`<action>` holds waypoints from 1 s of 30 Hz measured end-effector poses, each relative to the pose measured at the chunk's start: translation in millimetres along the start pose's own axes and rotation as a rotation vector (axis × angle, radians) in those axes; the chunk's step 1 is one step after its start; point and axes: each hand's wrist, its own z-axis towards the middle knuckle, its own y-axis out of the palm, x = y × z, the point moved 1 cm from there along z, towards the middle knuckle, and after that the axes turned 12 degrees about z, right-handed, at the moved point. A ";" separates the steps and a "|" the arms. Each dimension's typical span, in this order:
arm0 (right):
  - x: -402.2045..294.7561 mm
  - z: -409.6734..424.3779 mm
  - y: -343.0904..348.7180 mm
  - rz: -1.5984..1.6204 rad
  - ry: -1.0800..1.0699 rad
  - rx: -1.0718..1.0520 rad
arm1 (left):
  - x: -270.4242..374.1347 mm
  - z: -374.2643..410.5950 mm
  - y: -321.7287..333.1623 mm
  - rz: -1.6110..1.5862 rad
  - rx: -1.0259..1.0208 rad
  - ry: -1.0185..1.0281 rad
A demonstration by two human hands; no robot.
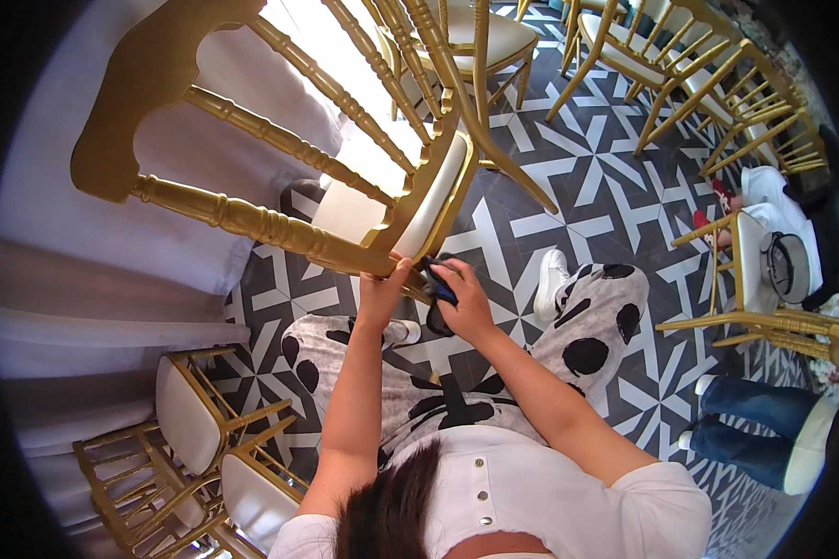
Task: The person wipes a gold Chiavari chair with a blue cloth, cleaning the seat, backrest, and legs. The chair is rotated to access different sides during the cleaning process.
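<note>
A gold-painted chair [252, 223] with turned back spindles and a white padded seat [435, 195] stands tilted in front of me. My left hand [383, 290] grips its frame where the lower back post meets the seat, thumb on top. Just right of it, my right hand [465, 293] holds a dark cloth [439, 314] with a bit of blue, bunched against the frame under the seat's edge. Its fingertips curl over the cloth. The cloth hides the part of the frame behind it.
Pale curtains [112, 279] hang at the left. Several gold chairs stand lower left [189, 419], beyond the held chair and upper right [622, 49]. At right are a seated person in white trousers [776, 202] and a person in jeans [755, 419], near a chair bearing a hat [786, 265].
</note>
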 end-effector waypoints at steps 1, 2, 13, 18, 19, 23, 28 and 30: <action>-6.7 6.0 2.8 -0.074 -0.010 -0.050 | -1.0 0.6 0.2 -0.014 0.002 -0.015; -13.1 11.3 5.2 -0.148 -0.019 -0.101 | -4.1 0.4 0.5 -0.028 0.004 -0.029; -4.0 61.8 -12.1 -0.516 -0.072 -0.105 | -3.7 3.5 1.2 -0.007 0.033 -0.043; -11.3 45.2 -6.7 -0.485 -0.208 -0.228 | -0.6 1.4 1.3 -0.055 0.024 -0.050; -11.5 43.5 -8.6 -0.462 -0.237 -0.252 | -1.7 1.0 0.9 -0.065 0.022 -0.059; -7.3 70.8 -27.4 -0.550 0.025 -0.128 | 2.7 0.2 3.5 -0.040 0.033 -0.018; -23.4 62.7 -22.6 -0.505 -0.202 -0.397 | 0.1 -1.0 4.7 -0.049 0.051 -0.023; -21.1 53.2 -20.1 -0.537 -0.246 -0.435 | 1.5 -1.7 4.6 -0.044 0.028 -0.011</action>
